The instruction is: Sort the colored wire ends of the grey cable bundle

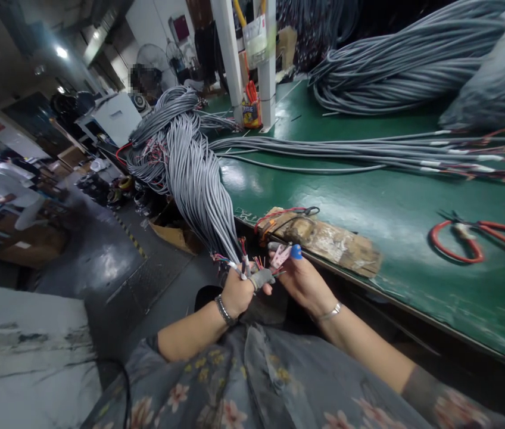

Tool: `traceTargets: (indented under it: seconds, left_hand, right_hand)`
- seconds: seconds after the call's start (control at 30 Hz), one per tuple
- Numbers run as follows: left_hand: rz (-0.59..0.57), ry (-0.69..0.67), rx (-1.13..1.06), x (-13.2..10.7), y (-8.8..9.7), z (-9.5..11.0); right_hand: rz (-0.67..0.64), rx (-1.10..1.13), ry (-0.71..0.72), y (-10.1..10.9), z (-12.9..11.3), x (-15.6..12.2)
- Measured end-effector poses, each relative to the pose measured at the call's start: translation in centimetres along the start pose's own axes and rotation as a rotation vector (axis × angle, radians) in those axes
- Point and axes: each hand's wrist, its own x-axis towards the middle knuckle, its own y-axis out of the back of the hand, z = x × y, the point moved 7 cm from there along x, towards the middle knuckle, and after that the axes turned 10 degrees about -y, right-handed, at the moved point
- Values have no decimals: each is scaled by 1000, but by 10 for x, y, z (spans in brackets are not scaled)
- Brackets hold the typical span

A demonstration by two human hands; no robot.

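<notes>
My left hand [240,292] is closed around the ends of grey cables, close to my body at the table's edge. Grey covering wraps some of its fingertips. Thin red and coloured wires [259,262] stick out of the cable ends beside these fingers. From the hand, the thick bundle of grey cables [199,179] runs up and away onto the table. My right hand [306,285] is bent close to the wire tips, its thumb in a blue cover and another finger in a pink wrap. Its fingers are drawn together; whatever lies between them is too small to make out.
A worn wooden block [333,241] with red and black leads lies along the edge of the green table [395,208]. Red-handled pliers [458,235] rest at the right. More grey cables [395,65] lie behind, near a white post [268,77]. People work at the far left.
</notes>
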Motion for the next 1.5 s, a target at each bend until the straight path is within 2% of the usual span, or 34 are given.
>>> traceTargets:
  seconds: [0.23,0.47,0.6,0.73,1.0,1.23,1.37,1.5]
  left_hand:
    - [-17,34,65,-1,1,-9]
    - [-44,-5,24,-9,1,7]
    - [13,-41,10,-12,5,13]
    - [63,-48,-28,-9,5,9]
    - [63,-63,-13,-3,2,3]
    - [46,-35,1,0,0,-5]
    - [53,-8,51,0,1,-9]
    - [35,-6,73,-1,1,-5]
  right_hand:
    - [2,69,-18,3,2,0]
    - [-115,31,-130,-7,3,-10]
    - [-70,23,-83,-6,1,-12]
    - [-42,19,-74,-7,2,-15]
    - [7,-55,51,1,0,-10]
    - [-95,0,-21,-1,8,0]
    - [-75,12,-11,2,9,1]
    - [-58,42,-26,2,10,0]
